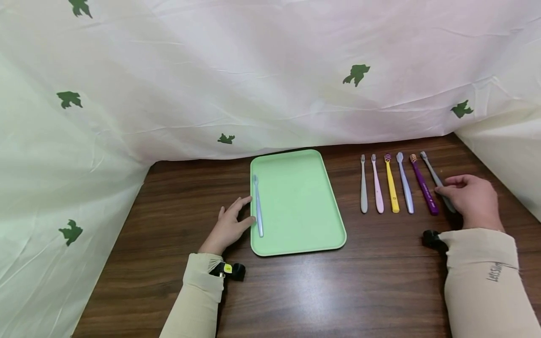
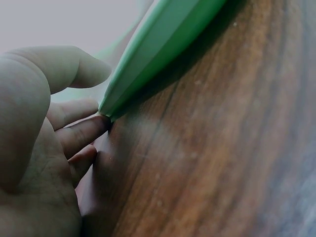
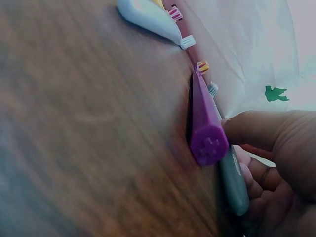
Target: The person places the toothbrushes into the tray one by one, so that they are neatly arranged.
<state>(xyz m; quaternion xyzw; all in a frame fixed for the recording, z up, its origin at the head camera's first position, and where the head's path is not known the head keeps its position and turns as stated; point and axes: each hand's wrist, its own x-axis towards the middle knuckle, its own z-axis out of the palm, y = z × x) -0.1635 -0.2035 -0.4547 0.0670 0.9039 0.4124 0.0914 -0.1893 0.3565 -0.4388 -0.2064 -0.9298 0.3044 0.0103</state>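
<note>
My right hand [image 1: 477,199] is at the far right of the row, with thumb and fingers on either side of a dark grey toothbrush [image 1: 432,170], pinching its handle. In the right wrist view the grey handle [image 3: 234,185] lies between thumb and fingers, beside the purple toothbrush [image 3: 206,133]. My left hand [image 1: 228,225] rests at the left edge of a light green tray [image 1: 296,202], its fingers fairly straight. The left wrist view shows the fingertips touching the tray's rim [image 2: 143,54] and the thumb above it. A light blue toothbrush [image 1: 258,206] lies along the tray's left side.
Left of the purple toothbrush [image 1: 424,185] lie a periwinkle toothbrush [image 1: 405,185], a yellow toothbrush [image 1: 391,185], a pink toothbrush [image 1: 377,185] and a light grey toothbrush [image 1: 363,188]. White cloth [image 1: 253,70] with green leaf shapes hangs around the dark wooden table [image 1: 338,291].
</note>
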